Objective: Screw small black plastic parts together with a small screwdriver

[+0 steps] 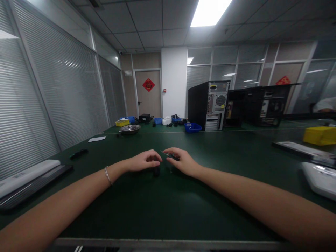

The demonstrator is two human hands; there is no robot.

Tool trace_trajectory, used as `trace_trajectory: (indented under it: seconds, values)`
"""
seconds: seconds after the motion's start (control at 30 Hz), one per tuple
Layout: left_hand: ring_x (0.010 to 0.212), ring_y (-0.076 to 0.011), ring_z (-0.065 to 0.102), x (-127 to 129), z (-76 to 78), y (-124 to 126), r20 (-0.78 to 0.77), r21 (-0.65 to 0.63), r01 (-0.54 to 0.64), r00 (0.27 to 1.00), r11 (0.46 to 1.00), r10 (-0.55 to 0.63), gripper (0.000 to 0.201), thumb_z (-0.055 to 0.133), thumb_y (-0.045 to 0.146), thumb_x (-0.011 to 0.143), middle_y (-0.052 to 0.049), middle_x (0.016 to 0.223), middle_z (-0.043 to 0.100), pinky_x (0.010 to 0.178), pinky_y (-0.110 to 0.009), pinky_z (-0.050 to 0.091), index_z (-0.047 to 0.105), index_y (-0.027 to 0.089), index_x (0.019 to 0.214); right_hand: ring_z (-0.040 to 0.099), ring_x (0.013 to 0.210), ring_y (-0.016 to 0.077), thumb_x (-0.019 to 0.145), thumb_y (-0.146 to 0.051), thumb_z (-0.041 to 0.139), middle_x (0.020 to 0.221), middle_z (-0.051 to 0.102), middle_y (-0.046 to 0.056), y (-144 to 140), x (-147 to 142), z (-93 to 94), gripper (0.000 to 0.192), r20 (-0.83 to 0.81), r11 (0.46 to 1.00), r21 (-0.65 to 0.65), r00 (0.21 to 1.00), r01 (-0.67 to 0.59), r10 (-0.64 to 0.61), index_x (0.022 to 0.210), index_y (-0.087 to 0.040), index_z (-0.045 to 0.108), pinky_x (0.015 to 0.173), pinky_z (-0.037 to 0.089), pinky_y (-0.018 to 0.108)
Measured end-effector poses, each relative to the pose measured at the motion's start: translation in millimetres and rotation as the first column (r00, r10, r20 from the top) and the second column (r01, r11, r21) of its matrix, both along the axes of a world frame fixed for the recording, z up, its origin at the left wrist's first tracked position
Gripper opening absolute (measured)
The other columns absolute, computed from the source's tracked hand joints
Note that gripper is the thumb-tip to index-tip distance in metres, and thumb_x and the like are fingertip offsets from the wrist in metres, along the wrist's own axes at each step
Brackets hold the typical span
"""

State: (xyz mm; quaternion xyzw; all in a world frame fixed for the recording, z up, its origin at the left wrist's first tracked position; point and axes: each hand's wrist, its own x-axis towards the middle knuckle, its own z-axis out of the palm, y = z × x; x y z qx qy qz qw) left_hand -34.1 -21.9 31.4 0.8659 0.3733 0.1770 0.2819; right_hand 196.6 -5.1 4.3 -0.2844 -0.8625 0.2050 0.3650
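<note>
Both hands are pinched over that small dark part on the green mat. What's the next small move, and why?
Probably lift the small dark part slightly off the green mat. The left hand curls directly above it, and the right hand pinches a thin dark piece beside it; fingertips nearly meet, so raising it should bring the two pieces level. Detail is too small to confirm.
</note>
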Motion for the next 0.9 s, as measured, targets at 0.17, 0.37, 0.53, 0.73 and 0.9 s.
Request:
trace_trajectory:
  seconds: [0.17,0.37,0.53,0.73,0.9]
  values:
    - [0.078,-0.0163,0.046,-2.1,5.2,-3.3,-0.099,-0.054,0.000,0.995,0.999,-0.005,0.038,0.057,0.048,0.075,-0.004,0.094,0.049,0.065,-0.025,0.038,0.056,0.019,0.100,0.056,0.088,0.0174,0.082,-0.027,0.055,0.103,0.061,0.005,5.4,-0.3,0.1,0.031,0.043,0.998,-0.032,0.998,0.054,-0.053,0.112,-0.019,0.057,0.076,0.045,0.031]
    - [0.077,-0.0172,0.045,0.9,9.8,-9.9,-0.234,-0.002,0.045,0.971,0.999,-0.045,0.052,0.067,0.051,0.063,-0.004,0.093,0.048,0.062,-0.025,0.038,0.053,0.020,0.102,0.057,0.071,0.0151,0.078,-0.040,0.058,0.088,0.064,0.003,12.7,13.6,18.2,0.034,0.332,0.975,-0.219,0.936,-0.043,0.116,0.103,-0.018,0.063,0.061,0.043,0.026]
    - [0.077,-0.0171,0.045,-0.2,8.3,-8.4,-0.217,-0.025,0.041,0.975,0.999,-0.045,0.048,0.066,0.051,0.065,-0.004,0.092,0.049,0.061,-0.025,0.038,0.054,0.021,0.101,0.058,0.082,0.0159,0.070,-0.042,0.067,0.097,0.062,0.001,8.1,22.2,30.7,0.041,0.402,0.944,-0.283,0.873,-0.168,0.276,0.105,-0.021,0.063,0.069,0.044,0.025]
    - [0.078,-0.0158,0.047,-0.9,5.2,-4.4,-0.086,-0.100,0.011,0.996,0.995,-0.020,0.047,0.067,0.044,0.067,-0.003,0.090,0.050,0.065,-0.026,0.039,0.052,0.020,0.106,0.058,0.079,0.0153,0.072,-0.036,0.065,0.091,0.063,0.001,3.7,20.1,31.4,0.032,0.404,0.943,-0.259,0.862,-0.211,0.304,0.099,-0.020,0.065,0.068,0.044,0.024]
    - [0.075,-0.0132,0.049,3.4,2.2,-5.8,0.105,-0.215,0.028,0.994,0.976,-0.005,0.046,0.065,0.033,0.071,-0.001,0.087,0.052,0.066,-0.026,0.040,0.047,0.019,0.112,0.058,0.075,0.0144,0.073,-0.035,0.064,0.085,0.063,0.000,3.0,19.0,27.9,0.030,0.361,0.952,-0.234,0.891,-0.198,0.274,0.098,-0.018,0.065,0.067,0.044,0.024]
